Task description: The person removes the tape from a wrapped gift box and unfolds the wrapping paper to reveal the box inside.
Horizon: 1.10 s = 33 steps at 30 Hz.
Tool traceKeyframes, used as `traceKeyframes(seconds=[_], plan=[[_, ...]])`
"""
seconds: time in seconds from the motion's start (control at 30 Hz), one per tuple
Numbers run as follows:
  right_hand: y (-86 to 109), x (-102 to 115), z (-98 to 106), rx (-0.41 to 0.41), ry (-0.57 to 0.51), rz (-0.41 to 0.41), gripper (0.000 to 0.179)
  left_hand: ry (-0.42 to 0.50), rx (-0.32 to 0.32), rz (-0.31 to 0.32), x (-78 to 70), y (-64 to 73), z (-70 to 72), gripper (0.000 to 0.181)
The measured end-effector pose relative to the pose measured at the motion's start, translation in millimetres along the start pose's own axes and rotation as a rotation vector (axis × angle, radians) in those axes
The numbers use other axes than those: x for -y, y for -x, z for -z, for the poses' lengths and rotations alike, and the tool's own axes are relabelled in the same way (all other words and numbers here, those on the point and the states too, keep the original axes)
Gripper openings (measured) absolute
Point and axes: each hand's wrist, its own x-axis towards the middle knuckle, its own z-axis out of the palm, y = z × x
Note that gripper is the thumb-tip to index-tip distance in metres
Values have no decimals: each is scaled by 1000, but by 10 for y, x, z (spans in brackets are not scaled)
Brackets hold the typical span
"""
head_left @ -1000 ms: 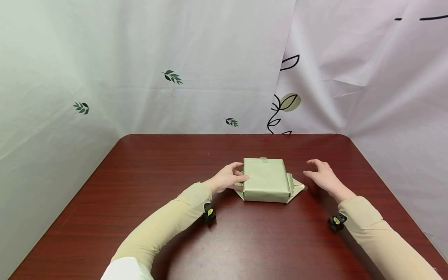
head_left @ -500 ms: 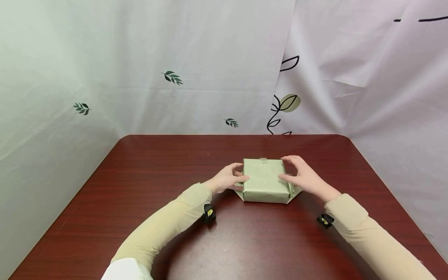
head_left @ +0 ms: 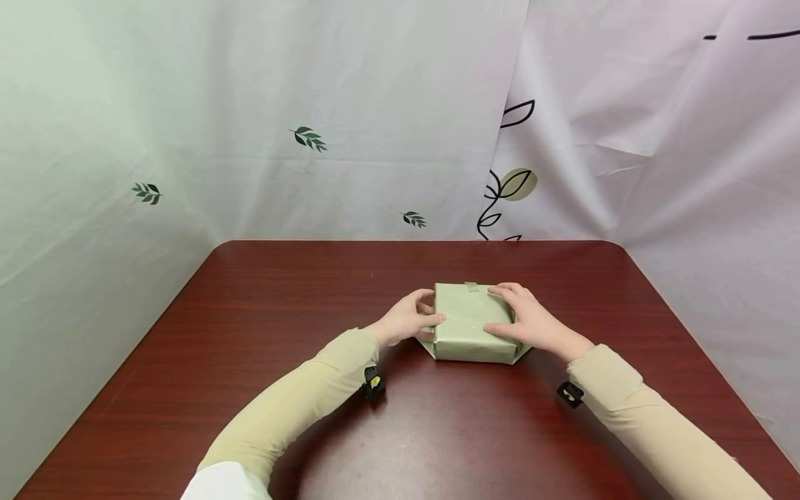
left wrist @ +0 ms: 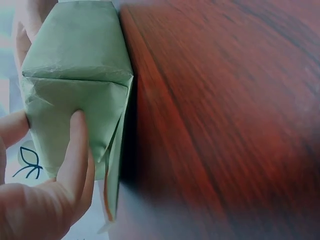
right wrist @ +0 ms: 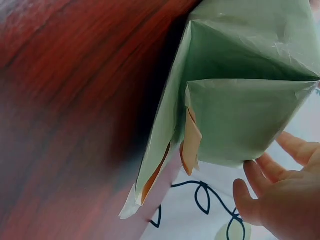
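A box wrapped in pale green paper (head_left: 465, 326) lies flat on the table, a strip of tape (head_left: 471, 286) at its back edge. My left hand (head_left: 405, 319) is at its left end, thumb on the top; in the left wrist view one straight finger presses the folded end paper (left wrist: 50, 120). Over the right top edge rests my right hand (head_left: 534, 323), fingers spread and thumb on the top face. The right wrist view shows the right end's paper folded down (right wrist: 240, 120), while a pointed lower flap (right wrist: 162, 145) sticks out with clear tape (right wrist: 129, 207) at its tip.
The dark red wooden table (head_left: 300, 292) has rounded back corners. White curtains (head_left: 375, 104) with leaf prints hang behind it and along both sides. A small black camera (head_left: 373, 382) sits on the left wrist and another camera (head_left: 570, 394) on the right.
My right hand has moved left from the bare table onto the box's right top edge. My left hand and the box have stayed in place.
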Motion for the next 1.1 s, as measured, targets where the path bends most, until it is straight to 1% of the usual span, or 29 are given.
traceKeyframes(seconds=[0.2, 0.3, 0.43, 0.5, 0.57, 0.6, 0.67, 0.73, 0.8, 0.87, 0.97, 1.1], plan=[[-16, 0, -5, 29, 19, -15, 72, -33, -16, 13, -32, 24, 9, 63], [-21, -4, -8, 41, 26, -26, 72, -52, -19, 10, -60, 30, 20, 61], [-23, -4, 2, 44, 27, -36, 72, -95, -36, -14, -132, 25, 49, 62], [-25, 0, 10, 47, 24, -37, 72, -140, -51, -30, -179, 23, 76, 63], [-25, 6, 17, 48, 20, -37, 72, -209, -66, -55, -231, 23, 102, 64], [-24, 10, 20, 49, 19, -37, 72, -260, -73, -73, -257, 20, 111, 64], [-22, 11, 24, 49, 19, -40, 72, -389, -79, -123, -297, 5, 121, 65], [-20, 12, 26, 46, 22, -40, 72, -526, -70, -181, -337, -11, 112, 67], [-20, 8, 26, 45, 25, -40, 71, -658, -50, -247, -360, -37, 90, 70], [-22, 5, 25, 43, 28, -38, 71, -764, -18, -301, -375, -59, 60, 73], [-26, 2, 24, 43, 30, -30, 70, -885, 34, -369, -383, -83, 9, 80], [-27, -1, 32, 45, 35, -25, 69, -1014, 85, -435, -371, -88, -54, 85]])
